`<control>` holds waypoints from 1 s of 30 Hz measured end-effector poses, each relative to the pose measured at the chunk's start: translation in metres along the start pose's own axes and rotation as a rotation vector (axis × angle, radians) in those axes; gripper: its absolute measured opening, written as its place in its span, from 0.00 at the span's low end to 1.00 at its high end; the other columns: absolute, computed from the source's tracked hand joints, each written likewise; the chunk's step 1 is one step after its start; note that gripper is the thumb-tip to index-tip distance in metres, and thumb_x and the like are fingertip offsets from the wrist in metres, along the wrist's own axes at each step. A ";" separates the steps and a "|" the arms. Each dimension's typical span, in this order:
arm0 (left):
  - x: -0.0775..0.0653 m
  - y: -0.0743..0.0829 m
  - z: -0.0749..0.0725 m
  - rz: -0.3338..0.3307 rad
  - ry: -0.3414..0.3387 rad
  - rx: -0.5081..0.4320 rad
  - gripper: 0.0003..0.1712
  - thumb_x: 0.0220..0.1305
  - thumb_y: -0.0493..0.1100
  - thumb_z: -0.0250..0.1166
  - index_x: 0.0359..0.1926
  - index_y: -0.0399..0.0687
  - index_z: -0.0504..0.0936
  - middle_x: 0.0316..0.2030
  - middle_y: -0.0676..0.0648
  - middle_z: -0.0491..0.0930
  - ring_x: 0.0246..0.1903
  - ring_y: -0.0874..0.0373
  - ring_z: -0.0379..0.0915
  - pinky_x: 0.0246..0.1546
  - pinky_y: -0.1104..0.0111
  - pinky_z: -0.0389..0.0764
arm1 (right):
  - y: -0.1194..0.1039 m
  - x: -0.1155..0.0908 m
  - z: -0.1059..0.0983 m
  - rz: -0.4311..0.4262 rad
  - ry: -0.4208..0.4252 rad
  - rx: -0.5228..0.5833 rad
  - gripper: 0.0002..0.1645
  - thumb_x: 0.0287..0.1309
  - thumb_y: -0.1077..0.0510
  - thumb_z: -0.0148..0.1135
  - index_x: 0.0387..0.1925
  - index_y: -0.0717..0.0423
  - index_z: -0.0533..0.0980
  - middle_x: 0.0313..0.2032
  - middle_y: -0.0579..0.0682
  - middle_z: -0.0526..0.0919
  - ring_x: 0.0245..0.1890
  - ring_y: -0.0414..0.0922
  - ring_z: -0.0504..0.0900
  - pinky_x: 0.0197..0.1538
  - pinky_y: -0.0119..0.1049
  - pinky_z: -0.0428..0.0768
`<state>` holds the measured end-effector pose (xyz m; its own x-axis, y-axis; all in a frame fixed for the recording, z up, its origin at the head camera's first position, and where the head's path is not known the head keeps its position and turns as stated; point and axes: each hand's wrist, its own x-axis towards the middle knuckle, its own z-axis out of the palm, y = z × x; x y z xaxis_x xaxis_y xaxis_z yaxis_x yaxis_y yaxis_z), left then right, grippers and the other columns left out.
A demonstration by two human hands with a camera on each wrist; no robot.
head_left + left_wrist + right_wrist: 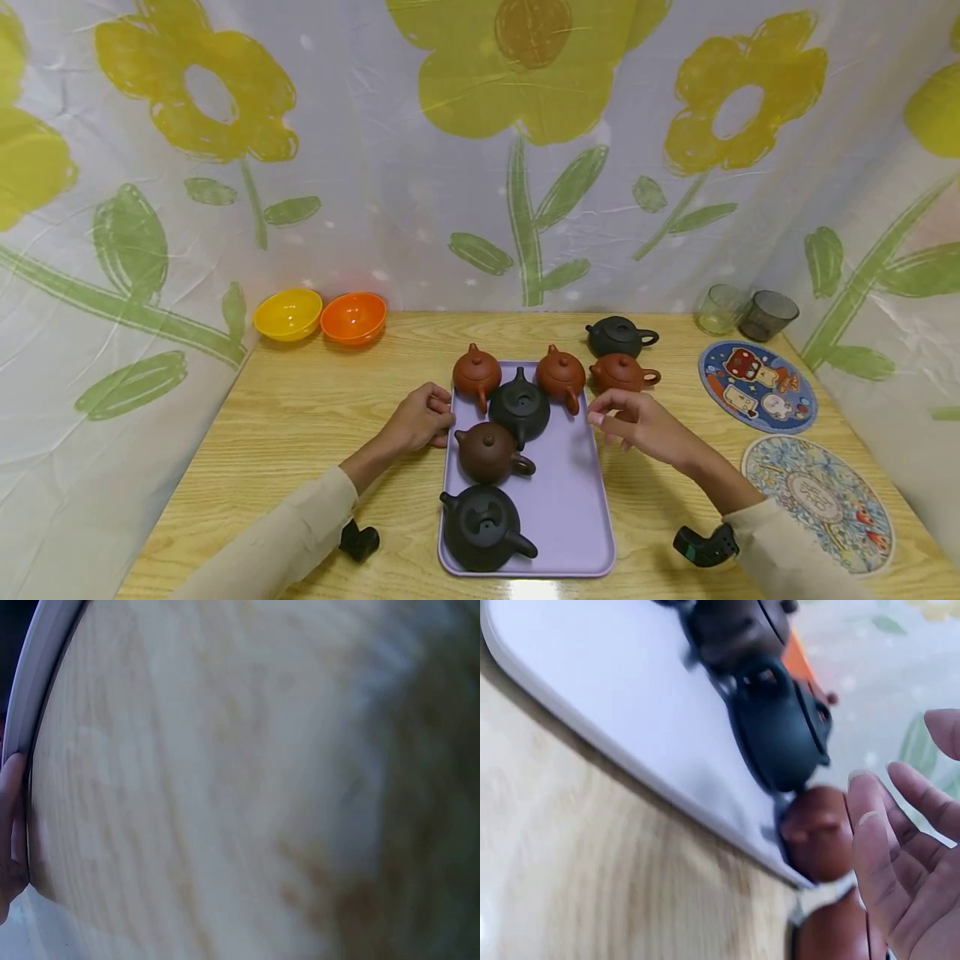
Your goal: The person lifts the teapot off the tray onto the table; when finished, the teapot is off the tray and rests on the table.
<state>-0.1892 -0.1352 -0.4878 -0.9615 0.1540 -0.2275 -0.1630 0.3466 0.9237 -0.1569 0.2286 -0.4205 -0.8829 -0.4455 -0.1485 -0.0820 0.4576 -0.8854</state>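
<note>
A lilac tray (566, 508) stands lengthwise on the table, carrying several teapots. Two reddish-brown teapots, left (476, 377) and right (559, 377), sit at its far end. Between and below them is a black teapot (517, 410); a dark brown teapot (487, 454) follows, then a larger black teapot (480, 529) at the near left corner. My left hand (420, 419) touches the tray's left rim; its fingertips rest along the outer side in the left wrist view. Beside the right rim, my right hand (637, 425) hovers with loosely bent fingers, holding nothing.
Right of the tray's far end are another black teapot (617, 337) and a reddish-brown teapot (617, 372). Yellow (288, 317) and orange (354, 318) bowls stand back left. Two glasses (768, 315) and two round mats (757, 387) lie along the right, before a flowered curtain (375, 208).
</note>
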 end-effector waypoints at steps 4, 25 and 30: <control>0.000 0.000 0.000 -0.001 0.001 0.001 0.18 0.61 0.28 0.63 0.52 0.33 0.73 0.38 0.41 0.75 0.30 0.57 0.76 0.24 0.63 0.88 | -0.005 -0.001 0.018 -0.022 -0.054 -0.009 0.16 0.69 0.51 0.60 0.47 0.61 0.79 0.44 0.60 0.80 0.31 0.53 0.82 0.28 0.37 0.81; 0.000 0.000 0.000 0.005 -0.001 -0.006 0.18 0.61 0.28 0.63 0.52 0.33 0.73 0.38 0.41 0.75 0.30 0.57 0.76 0.24 0.62 0.89 | -0.016 -0.008 0.082 -0.114 -0.311 0.025 0.12 0.68 0.51 0.61 0.41 0.56 0.82 0.32 0.45 0.82 0.29 0.36 0.79 0.30 0.28 0.80; 0.001 -0.001 0.000 0.002 0.003 -0.002 0.18 0.61 0.28 0.63 0.52 0.33 0.73 0.38 0.41 0.75 0.30 0.57 0.76 0.24 0.62 0.89 | -0.015 -0.011 0.096 -0.124 -0.326 -0.001 0.09 0.66 0.49 0.63 0.37 0.48 0.83 0.29 0.39 0.79 0.28 0.33 0.75 0.30 0.24 0.75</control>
<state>-0.1899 -0.1355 -0.4890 -0.9625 0.1515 -0.2249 -0.1618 0.3449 0.9246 -0.1020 0.1527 -0.4477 -0.6719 -0.7203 -0.1726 -0.1803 0.3850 -0.9051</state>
